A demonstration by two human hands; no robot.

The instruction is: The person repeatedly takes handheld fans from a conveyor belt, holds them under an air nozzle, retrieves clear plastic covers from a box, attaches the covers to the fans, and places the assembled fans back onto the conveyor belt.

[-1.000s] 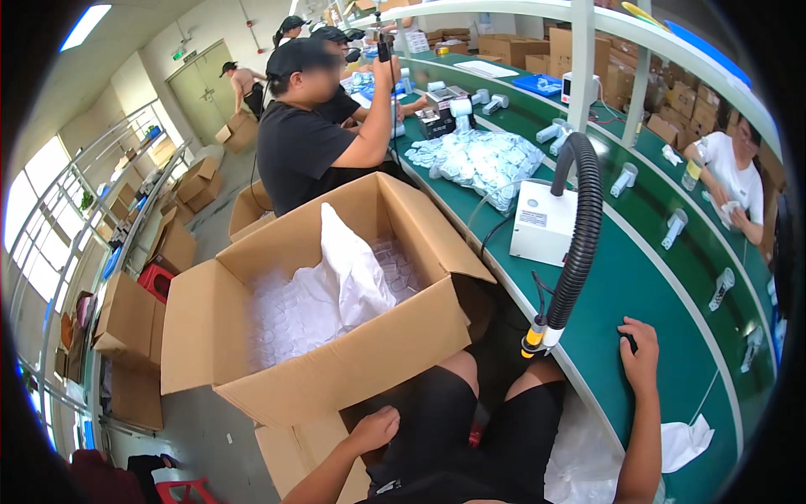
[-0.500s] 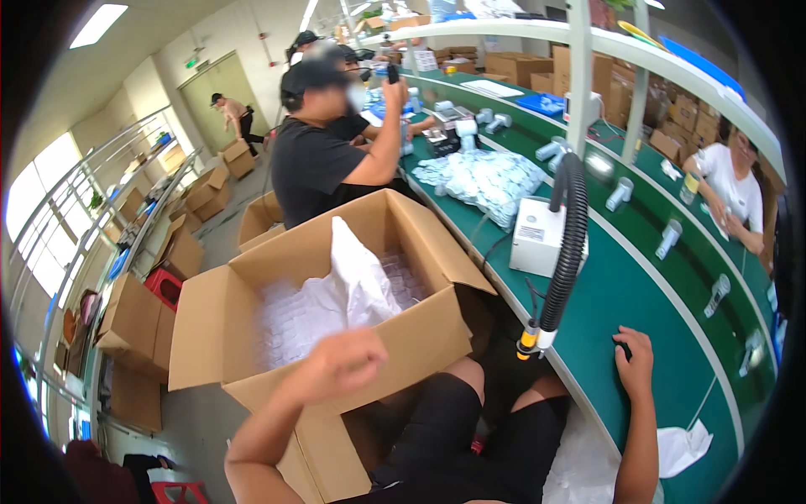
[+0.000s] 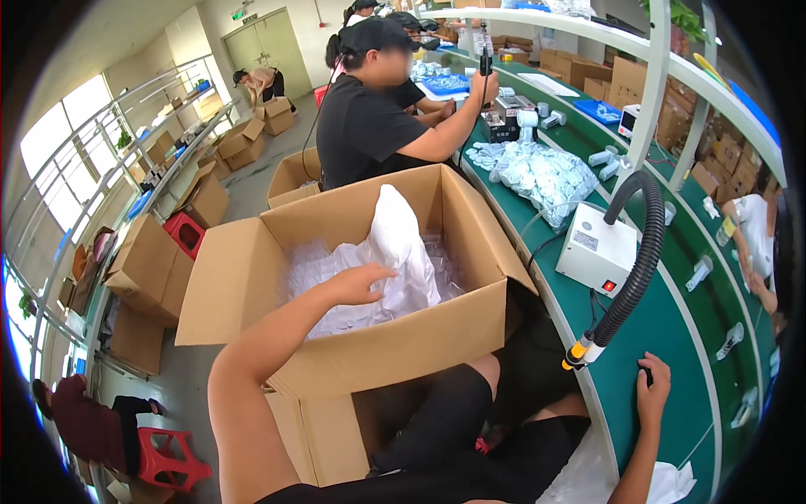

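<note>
My left hand reaches over the near side of an open cardboard box, fingers stretched out beside a crumpled white sheet. Whether the fingertips touch the sheet I cannot tell. Around the sheet the box holds many clear plastic pieces, blurred at the left. On the green worktop, my right hand has its fingers curled round a small black object, mostly hidden in the grip.
A white device with a black flexible hose stands on the worktop, near a bag of pale blue parts. A co-worker in black sits beyond the box. Grey-white parts lie along the belt. A shelf post rises at the right.
My left hand has gone from a closed fist at the box's near edge to stretched fingers over the box, beside the white sheet. The view has shifted; my right hand still rests on the worktop.
</note>
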